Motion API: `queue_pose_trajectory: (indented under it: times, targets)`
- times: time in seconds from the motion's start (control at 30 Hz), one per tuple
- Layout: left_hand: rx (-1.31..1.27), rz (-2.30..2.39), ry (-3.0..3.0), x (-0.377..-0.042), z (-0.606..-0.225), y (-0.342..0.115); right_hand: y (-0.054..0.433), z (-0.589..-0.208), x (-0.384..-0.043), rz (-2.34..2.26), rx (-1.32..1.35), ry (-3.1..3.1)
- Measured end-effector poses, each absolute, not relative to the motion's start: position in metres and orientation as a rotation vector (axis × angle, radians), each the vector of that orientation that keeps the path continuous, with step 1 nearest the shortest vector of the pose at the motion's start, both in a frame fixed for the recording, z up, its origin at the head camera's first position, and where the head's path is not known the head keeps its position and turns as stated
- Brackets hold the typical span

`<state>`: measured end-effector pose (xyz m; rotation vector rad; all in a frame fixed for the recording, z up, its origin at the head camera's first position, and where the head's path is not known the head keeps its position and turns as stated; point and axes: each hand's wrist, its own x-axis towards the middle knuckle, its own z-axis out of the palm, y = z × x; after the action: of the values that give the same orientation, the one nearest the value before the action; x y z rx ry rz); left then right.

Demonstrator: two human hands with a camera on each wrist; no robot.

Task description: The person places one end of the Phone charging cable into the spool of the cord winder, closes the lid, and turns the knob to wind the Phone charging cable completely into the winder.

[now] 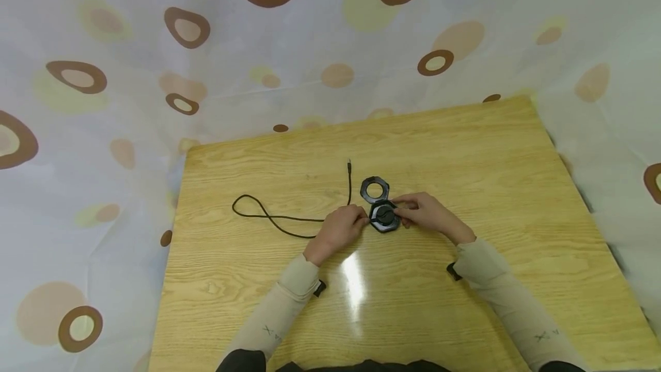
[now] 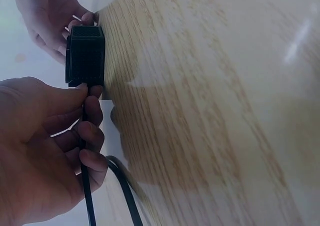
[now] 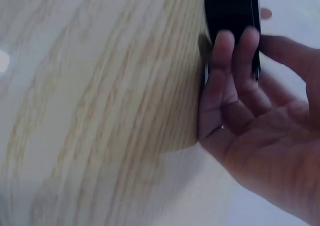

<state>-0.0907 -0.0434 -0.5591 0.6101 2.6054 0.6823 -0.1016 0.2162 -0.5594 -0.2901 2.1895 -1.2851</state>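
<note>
The left hand [image 1: 342,227] pinches the cable [image 1: 294,218], hiding its end from me at the black case [image 1: 384,215] on the table [image 1: 465,148]; the right hand [image 1: 427,212] grips the case's side. Beyond sits an octagonal ring [image 1: 365,194]; farther, the plug [image 1: 349,167] points lengthwise away.

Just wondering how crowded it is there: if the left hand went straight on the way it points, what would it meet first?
The left hand would probably meet the black device first, with the right hand beyond it; whether the left one already touches it is unclear.
</note>
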Motion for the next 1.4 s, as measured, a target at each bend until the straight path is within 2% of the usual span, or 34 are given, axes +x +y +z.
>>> queue_pose_trajectory:
  times: [0.27, 0.7, 0.97, 1.13, 1.4]
  targets:
    - [0.604, 0.67, 2.611, -0.09, -0.557, -0.042, 0.211, -0.549, -0.104, -1.175, -0.218, 2.23]
    - [0.689, 0.56, 2.774, -0.082, -0.556, -0.04, 0.216, -0.555, -0.107, -1.334, -0.19, 2.082]
    - [0.878, 0.412, 2.919, -0.07, -0.543, -0.02, 0.217, -0.556, -0.106, -1.268, -0.179, 2.15]
    - [0.874, 0.298, 2.901, -0.07, -0.549, -0.007, 0.215, -0.556, -0.102, -1.211, -0.177, 2.177]
    - [0.873, 0.379, 2.878, -0.074, -0.551, 0.0, 0.22, -0.555, -0.099, -1.293, -0.183, 2.127]
